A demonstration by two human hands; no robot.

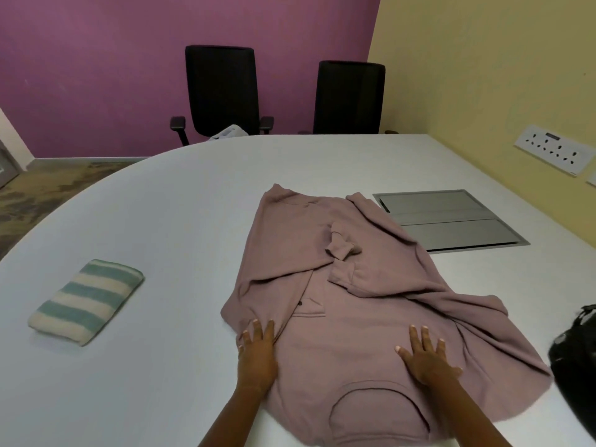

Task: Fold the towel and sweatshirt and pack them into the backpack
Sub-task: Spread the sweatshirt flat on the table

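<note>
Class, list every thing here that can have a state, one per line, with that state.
Towel: folded, on the table.
Sweatshirt: laid flat, sleeves folded in.
Backpack: mostly out of frame; open or closed unclear.
Left hand: open, pressing the sweatshirt.
Right hand: open, pressing the sweatshirt.
Hatch: closed.

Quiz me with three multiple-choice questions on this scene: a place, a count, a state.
1. Where is the striped towel? A) on the table, left of the sweatshirt; B) on top of the sweatshirt; C) on the floor.
2. How many black chairs stand behind the table? A) one; B) two; C) four.
3. How do the left hand and right hand meet the sweatshirt? A) pinching; B) flat, fingers straight; C) fists.

1 A: it lies folded, apart from the sweatshirt. 2 B: two chair backs show. 3 B: both lie flat on the cloth.
</note>
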